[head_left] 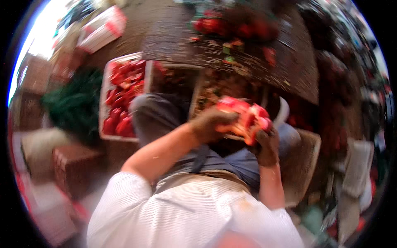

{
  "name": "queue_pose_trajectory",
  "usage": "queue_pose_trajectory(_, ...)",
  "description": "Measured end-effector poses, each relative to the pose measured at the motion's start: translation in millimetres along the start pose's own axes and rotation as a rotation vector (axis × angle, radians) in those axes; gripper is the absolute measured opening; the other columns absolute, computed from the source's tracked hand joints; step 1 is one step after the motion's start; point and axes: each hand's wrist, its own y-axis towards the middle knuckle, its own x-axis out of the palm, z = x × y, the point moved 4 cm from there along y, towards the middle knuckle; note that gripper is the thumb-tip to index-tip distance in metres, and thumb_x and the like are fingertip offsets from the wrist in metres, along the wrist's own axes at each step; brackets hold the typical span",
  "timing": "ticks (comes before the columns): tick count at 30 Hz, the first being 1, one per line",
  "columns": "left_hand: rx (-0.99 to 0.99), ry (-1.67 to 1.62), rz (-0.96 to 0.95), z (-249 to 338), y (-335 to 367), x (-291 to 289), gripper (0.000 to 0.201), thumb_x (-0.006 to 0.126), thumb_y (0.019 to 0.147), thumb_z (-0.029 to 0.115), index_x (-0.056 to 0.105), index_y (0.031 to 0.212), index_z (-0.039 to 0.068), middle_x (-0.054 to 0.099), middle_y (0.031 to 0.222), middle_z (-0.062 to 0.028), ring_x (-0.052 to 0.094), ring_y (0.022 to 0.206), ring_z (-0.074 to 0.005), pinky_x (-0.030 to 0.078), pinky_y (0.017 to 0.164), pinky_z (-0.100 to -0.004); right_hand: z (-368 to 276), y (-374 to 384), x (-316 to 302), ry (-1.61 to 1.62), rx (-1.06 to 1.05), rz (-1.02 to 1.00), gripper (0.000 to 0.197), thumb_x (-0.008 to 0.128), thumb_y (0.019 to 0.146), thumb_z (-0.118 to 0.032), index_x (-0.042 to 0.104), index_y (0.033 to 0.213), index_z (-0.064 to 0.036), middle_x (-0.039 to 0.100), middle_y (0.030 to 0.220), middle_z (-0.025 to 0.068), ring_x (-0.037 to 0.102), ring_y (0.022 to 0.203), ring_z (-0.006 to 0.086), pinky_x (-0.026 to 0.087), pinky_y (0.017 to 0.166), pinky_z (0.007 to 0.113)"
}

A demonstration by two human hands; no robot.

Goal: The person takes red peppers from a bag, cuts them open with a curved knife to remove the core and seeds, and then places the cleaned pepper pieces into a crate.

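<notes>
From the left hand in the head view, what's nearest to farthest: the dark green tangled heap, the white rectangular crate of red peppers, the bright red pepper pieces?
1. Bright red pepper pieces: in the left hand's grasp.
2. White rectangular crate of red peppers: to its left.
3. Dark green tangled heap: farther left, beyond the crate.

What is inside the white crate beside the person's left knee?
The white crate holds a heap of red peppers. The top layer hides whatever lies beneath, and the left knee covers the crate's near right corner.
</notes>
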Motion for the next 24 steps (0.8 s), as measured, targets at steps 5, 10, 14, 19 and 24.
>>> queue_pose_trajectory(5,-0.274,-0.263,-0.194,-7,1,16,0.052,0.085,0.077,0.002,0.067,0.124,0.014,0.069,0.123,-0.0027,0.062,0.122,-0.019,0.041,0.115,-0.0423,-8,-17,12,-0.244,0.004,0.11,0.058,0.087,0.079,-0.033,0.063,0.123,-0.0042,0.068,0.09,0.002,0.062,0.063,0.011,0.048,0.054,0.024)
queue_pose_trajectory(10,0.09,-0.197,-0.181,-1,-27,11,0.037,0.078,0.085,0.011,0.066,0.12,0.011,0.07,0.118,-0.0049,0.067,0.109,-0.0131,0.058,0.089,-0.0332,-5,-11,30,-0.388,-0.045,0.014,0.05,0.084,0.081,-0.021,0.064,0.124,-0.0033,0.065,0.084,-0.0005,0.053,0.052,0.0074,0.038,0.044,0.022)
queue_pose_trajectory(14,0.278,-0.217,0.007,18,-66,-6,0.06,0.08,0.084,0.013,0.052,0.137,0.007,0.066,0.127,-0.0116,0.066,0.118,-0.0212,0.054,0.1,-0.0388,3,1,67,-0.433,-0.1,-0.111,0.059,0.085,0.081,-0.016,0.062,0.133,-0.0007,0.068,0.094,0.0012,0.061,0.069,0.0101,0.048,0.059,0.024)
queue_pose_trajectory(19,0.382,-0.446,0.102,39,-135,-33,0.072,0.075,0.088,0.024,0.041,0.15,0.011,0.06,0.137,-0.0157,0.064,0.124,-0.0265,0.052,0.108,-0.0427,0,7,160,-0.47,-0.123,-0.359,0.079,0.091,0.079,-0.023,0.055,0.144,0.003,0.068,0.126,0.0064,0.062,0.115,0.0152,0.048,0.101,0.031)
queue_pose_trajectory(24,0.723,-0.268,0.303,123,-231,-68,0.067,0.071,0.091,0.041,0.05,0.141,0.003,0.067,0.123,-0.0165,0.069,0.107,-0.0283,0.056,0.098,-0.0427,10,27,184,-0.521,-0.191,-0.446,0.059,0.076,0.096,-0.031,0.059,0.142,-0.0002,0.068,0.131,0.0115,0.066,0.108,0.016,0.056,0.083,0.029)
